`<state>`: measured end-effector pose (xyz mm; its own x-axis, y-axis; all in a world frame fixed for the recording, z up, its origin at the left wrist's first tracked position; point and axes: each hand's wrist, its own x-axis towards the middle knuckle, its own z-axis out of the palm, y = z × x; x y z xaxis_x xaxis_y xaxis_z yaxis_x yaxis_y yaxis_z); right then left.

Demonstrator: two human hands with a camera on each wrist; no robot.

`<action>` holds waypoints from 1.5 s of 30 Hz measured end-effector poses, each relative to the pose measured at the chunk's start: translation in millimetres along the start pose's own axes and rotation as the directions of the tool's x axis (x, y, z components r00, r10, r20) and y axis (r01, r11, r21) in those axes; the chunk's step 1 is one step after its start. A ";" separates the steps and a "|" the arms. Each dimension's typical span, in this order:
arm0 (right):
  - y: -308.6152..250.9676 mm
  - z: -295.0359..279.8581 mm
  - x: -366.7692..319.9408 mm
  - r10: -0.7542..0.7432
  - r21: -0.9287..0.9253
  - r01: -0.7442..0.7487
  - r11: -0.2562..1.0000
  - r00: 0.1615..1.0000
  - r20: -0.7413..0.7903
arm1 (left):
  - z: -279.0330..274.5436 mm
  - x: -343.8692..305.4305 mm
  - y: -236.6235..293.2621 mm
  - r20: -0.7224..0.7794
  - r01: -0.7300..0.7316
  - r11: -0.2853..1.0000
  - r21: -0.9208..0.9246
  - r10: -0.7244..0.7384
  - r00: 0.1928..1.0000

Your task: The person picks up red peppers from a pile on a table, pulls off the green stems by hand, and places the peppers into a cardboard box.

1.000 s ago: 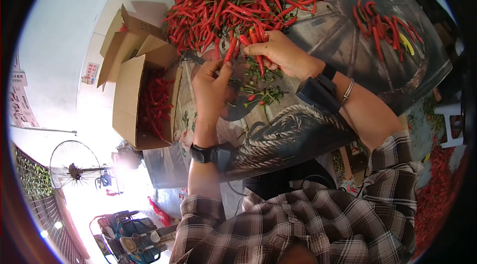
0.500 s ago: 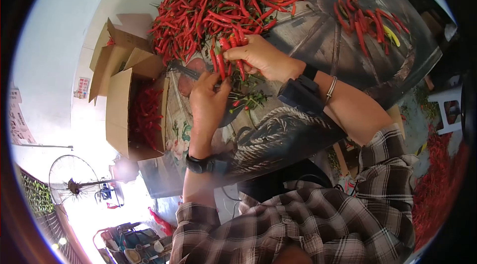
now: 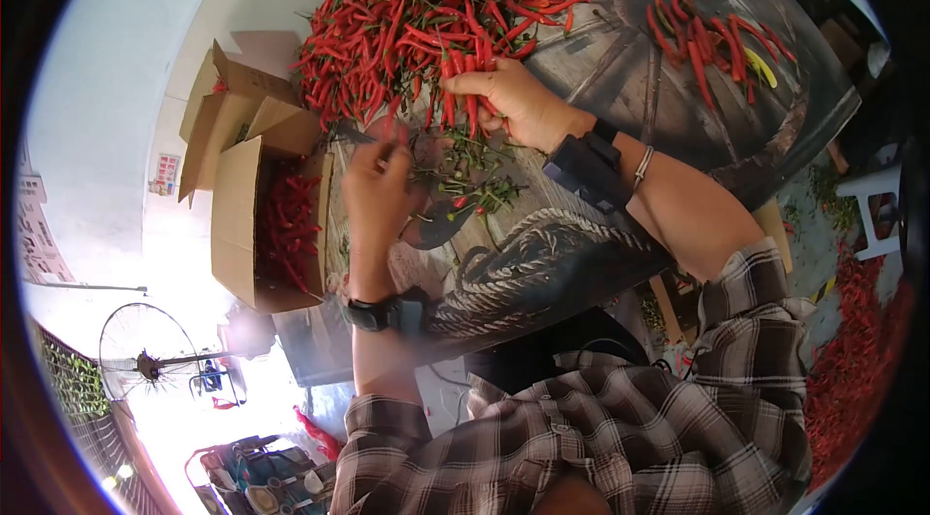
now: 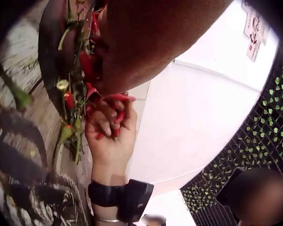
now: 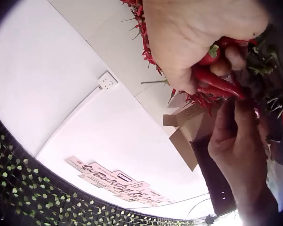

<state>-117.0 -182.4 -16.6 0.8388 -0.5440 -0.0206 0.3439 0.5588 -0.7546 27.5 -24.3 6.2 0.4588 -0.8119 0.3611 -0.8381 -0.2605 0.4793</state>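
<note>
A big heap of red chilies (image 3: 426, 11) lies at the far side of the table. At its near edge my right hand (image 3: 509, 98) grips a bunch of chilies (image 3: 463, 106), stems pointing down; the right wrist view shows the same bunch (image 5: 217, 82) in my curled fingers (image 5: 193, 33). My left hand (image 3: 373, 190) is just left of the bunch, fingers curled, pinching what looks like one blurred red chili (image 3: 392, 130). The left wrist view shows the right hand (image 4: 111, 136) with the chilies (image 4: 115, 101).
An open cardboard box (image 3: 237, 215) holding red chilies (image 3: 286, 219) hangs at the table's left edge. Loose green stems (image 3: 470, 176) lie under my hands. A smaller chili pile (image 3: 707, 31) sits at the far right. The cloth-covered table edge (image 3: 542, 263) is near my body.
My left hand has drawn away from the bunch, to the left and toward the box, with a chili at its fingertips. My right hand keeps hold of the bunch at the heap's edge.
</note>
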 end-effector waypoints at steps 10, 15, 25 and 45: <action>-2.7 1.9 -5.7 0.021 -0.054 -0.020 0.998 1.000 0.023 | 0.5 68.0 98.2 0.171 -0.024 0.897 -0.442 0.111 0.979; 2.1 4.0 -4.7 0.019 -0.083 -0.015 0.996 0.999 0.049 | 11.5 53.1 79.1 0.158 0.016 0.926 -0.378 0.047 0.986; 8.6 7.6 -4.0 0.038 -0.257 -0.021 0.966 0.997 0.063 | 15.8 32.1 50.5 0.037 0.178 0.773 -0.609 -0.196 0.980; 10.0 9.7 -7.5 0.117 -0.282 -0.072 0.957 0.982 0.150 | 16.8 11.9 26.8 -0.329 -0.282 0.943 0.179 0.327 0.886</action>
<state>-115.8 -166.7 -17.7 0.9270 -0.3749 -0.0108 0.1501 0.3973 -0.9053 5.5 -49.7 9.9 0.2290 -0.6326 0.7398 -0.9722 -0.1105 0.2064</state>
